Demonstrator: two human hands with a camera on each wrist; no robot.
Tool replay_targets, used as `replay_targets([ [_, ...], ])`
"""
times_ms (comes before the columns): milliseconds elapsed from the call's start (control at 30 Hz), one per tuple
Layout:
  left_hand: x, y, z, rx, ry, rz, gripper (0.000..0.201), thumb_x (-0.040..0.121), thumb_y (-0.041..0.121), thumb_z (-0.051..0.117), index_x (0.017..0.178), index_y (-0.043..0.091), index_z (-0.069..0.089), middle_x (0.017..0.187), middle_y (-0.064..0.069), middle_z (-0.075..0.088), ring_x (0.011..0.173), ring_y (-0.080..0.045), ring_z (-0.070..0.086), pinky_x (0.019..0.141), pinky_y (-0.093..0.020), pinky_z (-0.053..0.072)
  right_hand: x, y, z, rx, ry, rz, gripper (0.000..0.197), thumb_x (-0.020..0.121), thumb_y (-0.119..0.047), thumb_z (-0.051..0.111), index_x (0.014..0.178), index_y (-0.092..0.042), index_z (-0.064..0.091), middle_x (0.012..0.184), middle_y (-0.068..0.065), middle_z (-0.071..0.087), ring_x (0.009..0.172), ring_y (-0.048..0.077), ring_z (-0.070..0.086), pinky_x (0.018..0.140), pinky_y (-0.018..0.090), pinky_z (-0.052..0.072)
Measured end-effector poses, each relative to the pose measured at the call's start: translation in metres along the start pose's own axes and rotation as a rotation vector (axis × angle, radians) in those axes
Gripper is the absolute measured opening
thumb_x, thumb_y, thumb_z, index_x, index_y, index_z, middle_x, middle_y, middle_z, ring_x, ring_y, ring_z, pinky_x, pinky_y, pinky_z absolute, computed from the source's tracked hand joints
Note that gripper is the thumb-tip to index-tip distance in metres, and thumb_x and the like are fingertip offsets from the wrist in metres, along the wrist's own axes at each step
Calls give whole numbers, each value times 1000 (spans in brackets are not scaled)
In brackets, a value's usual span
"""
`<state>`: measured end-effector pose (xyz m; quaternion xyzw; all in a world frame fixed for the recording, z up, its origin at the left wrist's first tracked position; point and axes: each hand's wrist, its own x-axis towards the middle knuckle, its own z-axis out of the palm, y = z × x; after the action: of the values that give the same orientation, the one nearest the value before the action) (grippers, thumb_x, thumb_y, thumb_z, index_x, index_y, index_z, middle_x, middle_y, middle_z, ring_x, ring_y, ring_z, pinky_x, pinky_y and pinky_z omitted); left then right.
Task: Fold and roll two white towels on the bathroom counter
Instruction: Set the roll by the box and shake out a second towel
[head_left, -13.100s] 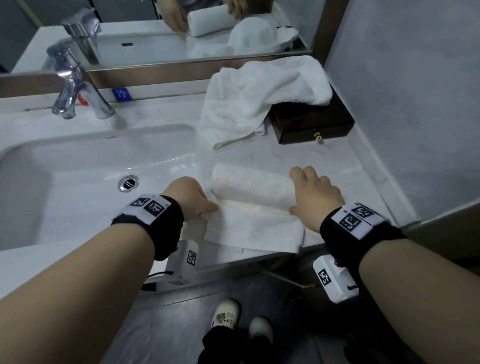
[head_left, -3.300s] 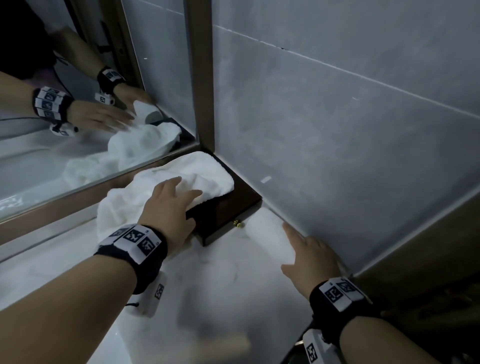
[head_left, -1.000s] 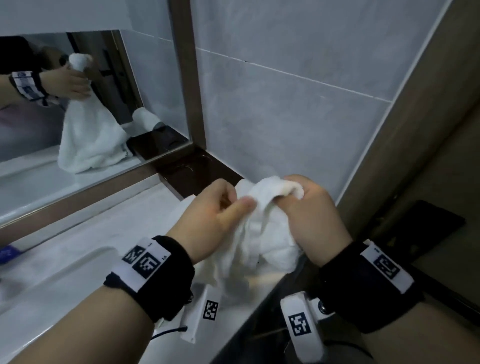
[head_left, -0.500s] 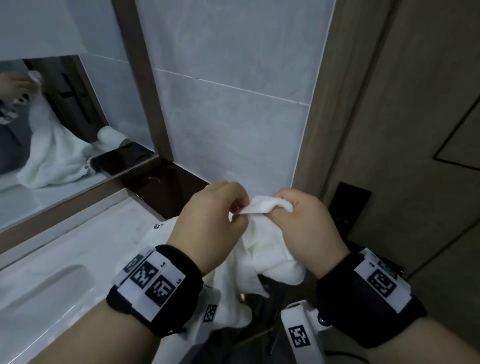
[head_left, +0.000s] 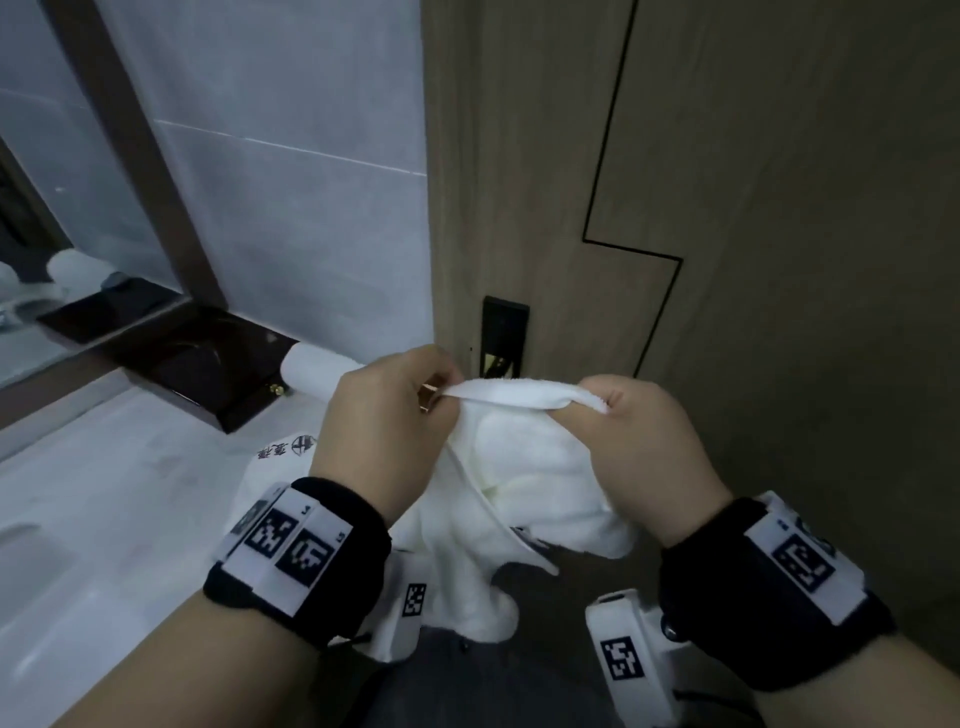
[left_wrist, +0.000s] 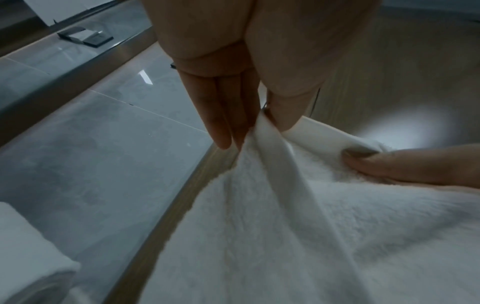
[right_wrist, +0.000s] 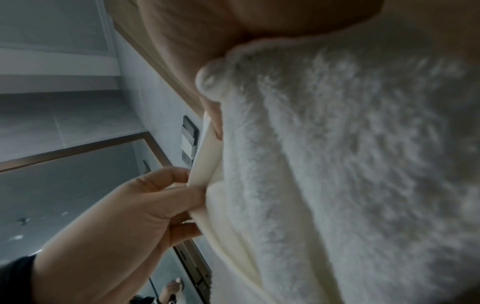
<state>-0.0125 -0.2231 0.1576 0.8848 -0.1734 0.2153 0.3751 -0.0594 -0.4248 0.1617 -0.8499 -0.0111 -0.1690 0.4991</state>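
Note:
I hold a loose white towel (head_left: 524, 467) up in the air in front of a wooden door. My left hand (head_left: 395, 415) pinches its top hem between thumb and fingers, and my right hand (head_left: 634, 431) pinches the same hem a short way to the right. The rest of the towel (left_wrist: 311, 226) hangs down in folds, its lower part over the counter edge. A rolled white towel (head_left: 317, 371) lies on the counter against the tiled wall, beside the dark box. In the right wrist view the towel (right_wrist: 350, 164) fills most of the picture, with the left hand (right_wrist: 145, 205) on its hem.
A dark wooden box (head_left: 208, 364) sits in the counter's back corner under the mirror frame (head_left: 145, 171). The white marble counter (head_left: 104, 493) and sink basin lie to the left. A wooden door (head_left: 779, 208) with a black lock plate (head_left: 504, 335) stands straight ahead.
My hands have moved apart along the towel's hem, stretching a short length of it taut. My view has turned right, from the tiled wall toward the door.

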Motion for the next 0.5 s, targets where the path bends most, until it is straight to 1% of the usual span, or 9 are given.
replay_targets([
  [33,-4,7,2,-10,-3,5,20,75,14,66,79,34,64,66,15,62,65,-1,59,62,-17,46,-6,1,-9,-10,17,3,45,88,-22,61,55,-19,31,56,-3,27,54,9,28,47,25,23],
  [133,-15,26,9,-58,-15,5,18,75,15,68,79,33,68,65,18,64,60,1,61,60,-18,51,-24,2,-33,-57,64,8,46,85,-25,64,54,-11,34,56,-1,28,53,8,28,47,26,23],
  [200,-21,36,14,-64,6,25,18,75,15,69,81,33,69,68,20,63,66,1,61,60,-7,44,-34,3,-47,-49,104,9,49,83,-24,67,51,-18,30,52,-7,24,50,6,25,44,23,21],
  [233,-24,41,16,-61,16,34,20,76,15,68,84,33,69,72,20,64,70,1,61,61,-5,42,-39,4,-53,-43,122,15,51,82,-23,68,50,-21,29,50,-10,23,49,5,24,43,21,20],
  [267,-27,44,18,-59,24,44,20,76,15,68,86,33,69,77,18,65,71,0,61,65,-5,42,-45,5,-60,-45,135,21,52,81,-24,69,50,-21,28,50,-10,22,48,5,23,42,20,19],
  [300,-29,47,20,-59,27,51,20,77,14,68,87,31,68,81,16,66,73,-1,61,69,-12,46,-50,6,-66,-54,149,26,52,80,-25,70,50,-20,27,51,-9,22,49,5,23,42,19,19],
  [367,-34,52,25,-53,8,47,14,78,16,66,83,29,68,78,14,67,74,-7,63,73,-28,53,-60,9,-78,-80,182,31,52,78,-27,71,51,-14,29,52,-4,24,50,7,25,43,20,21],
  [400,-36,54,29,-42,-12,39,12,79,17,66,82,29,68,73,14,66,72,-7,63,73,-33,54,-64,10,-83,-97,199,31,51,77,-28,71,52,-9,31,53,-2,25,50,8,26,43,21,21],
  [500,-41,54,37,7,-92,19,11,82,20,64,79,31,66,65,14,63,66,-7,60,65,-30,52,-73,13,-92,-157,226,43,51,78,-31,70,55,-1,36,54,2,28,49,8,27,44,21,24],
])
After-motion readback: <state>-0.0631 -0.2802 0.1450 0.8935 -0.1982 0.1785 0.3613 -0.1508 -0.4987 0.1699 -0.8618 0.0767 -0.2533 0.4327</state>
